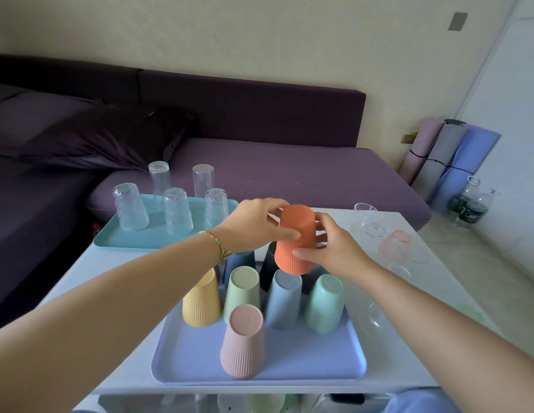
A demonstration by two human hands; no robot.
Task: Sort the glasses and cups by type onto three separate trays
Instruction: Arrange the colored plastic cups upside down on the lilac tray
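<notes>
Head view. Orange cup (295,239) is upside down, held in the air over the far end of the lilac tray (200,362), where the other plastic cups stand.

- Left hand (253,225): curled round the cup near its base, thumb in front.
- Right hand (331,248): grips lower on the wall.

Judgement: lower the cup plumb, mouth down, into a free gap. Mind the dark cup (267,263) just beneath. Let go one hand at a time.

Hard to make out:
- Dark cup and blue cup (241,260) are largely covered by the hands. Cannot tell whether orange touches dark.
- Stemmed glasses (367,222) at right wash out against the white table (259,387). Their count is unclear, as is any tray under them.
</notes>
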